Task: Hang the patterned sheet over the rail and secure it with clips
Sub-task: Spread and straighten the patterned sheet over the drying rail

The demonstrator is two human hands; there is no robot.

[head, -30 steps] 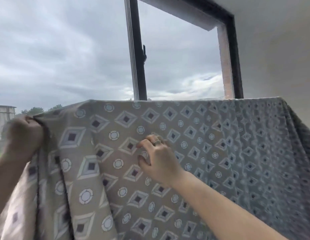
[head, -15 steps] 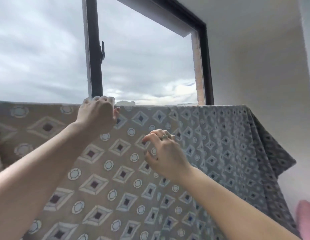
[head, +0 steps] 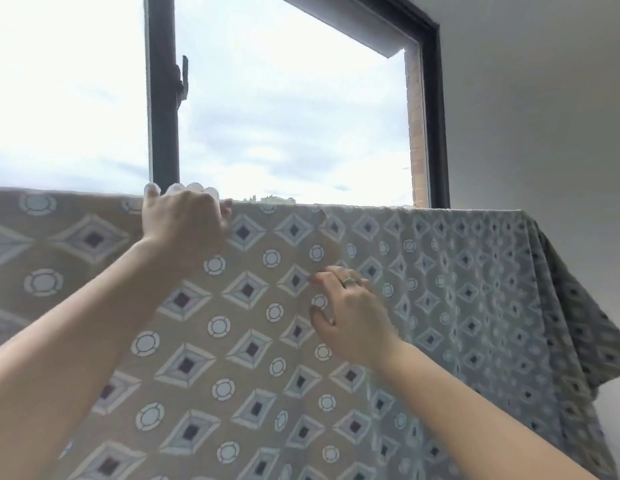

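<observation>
The patterned sheet [head: 440, 306] hides the rail, fingers of the left hand [head: 183, 220] hold its top edge, and lower down fingers of the right hand [head: 350, 317] touch it, grip hard to tell.

The left hand [head: 183, 223] is raised high, fingers curled forward; the right hand [head: 350, 317] sits lower, fingers bent.

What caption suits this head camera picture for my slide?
Left hand grips the top edge of the draped patterned sheet; right hand rests against the fabric below.
</observation>
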